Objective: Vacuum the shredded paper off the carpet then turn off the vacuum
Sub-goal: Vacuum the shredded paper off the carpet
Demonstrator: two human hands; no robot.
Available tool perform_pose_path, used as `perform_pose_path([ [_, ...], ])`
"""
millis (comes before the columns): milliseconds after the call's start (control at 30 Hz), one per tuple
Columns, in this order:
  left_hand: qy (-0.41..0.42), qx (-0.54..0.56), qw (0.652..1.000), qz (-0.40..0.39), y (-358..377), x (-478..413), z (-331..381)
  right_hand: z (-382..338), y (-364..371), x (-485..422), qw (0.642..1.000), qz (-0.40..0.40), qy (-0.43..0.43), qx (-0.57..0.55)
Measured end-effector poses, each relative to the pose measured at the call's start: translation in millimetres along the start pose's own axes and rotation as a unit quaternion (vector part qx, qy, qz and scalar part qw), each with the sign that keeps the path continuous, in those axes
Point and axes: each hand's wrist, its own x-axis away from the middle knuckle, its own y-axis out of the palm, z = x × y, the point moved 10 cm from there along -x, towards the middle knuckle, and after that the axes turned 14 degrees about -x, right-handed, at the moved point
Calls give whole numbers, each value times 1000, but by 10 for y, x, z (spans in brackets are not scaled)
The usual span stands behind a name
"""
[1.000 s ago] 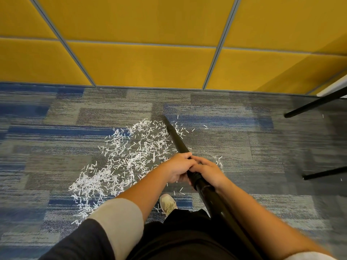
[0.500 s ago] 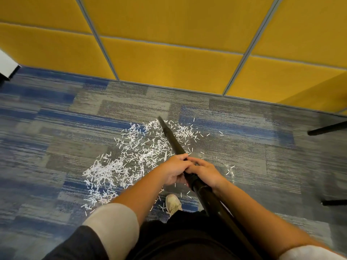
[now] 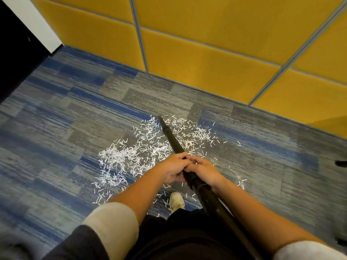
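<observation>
A black vacuum wand (image 3: 171,136) runs from my lap out over the carpet, its narrow tip at the far edge of the paper. My left hand (image 3: 173,168) and my right hand (image 3: 203,170) grip the wand side by side at its middle. White shredded paper (image 3: 131,154) lies scattered on the blue and grey carpet (image 3: 56,128), mostly left of the wand, with a smaller patch to its right. The vacuum's body is out of view.
A yellow padded wall (image 3: 206,53) closes the far side. A dark panel with a white edge (image 3: 16,49) stands at the far left. My white shoe (image 3: 176,201) rests on the carpet below my hands. Black furniture legs (image 3: 340,163) show at the right edge.
The view has swung to the left, bringing the dark panel in and pushing the black legs out to the right edge. Both hands keep the same grip on the wand.
</observation>
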Motion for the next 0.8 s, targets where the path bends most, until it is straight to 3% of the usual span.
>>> perform_pose_path([
  [267, -4, 22, 999, 28, -173, 59, -98, 18, 153, -62, 999, -13, 8, 37],
  [500, 2, 1, 1000, 25, -84, 17, 15, -44, 62, -22, 1000, -21, 12, -7],
  [800, 4, -40, 999, 3, 223, -122, 191, -136, -307, 63, 998, 33, -13, -45],
])
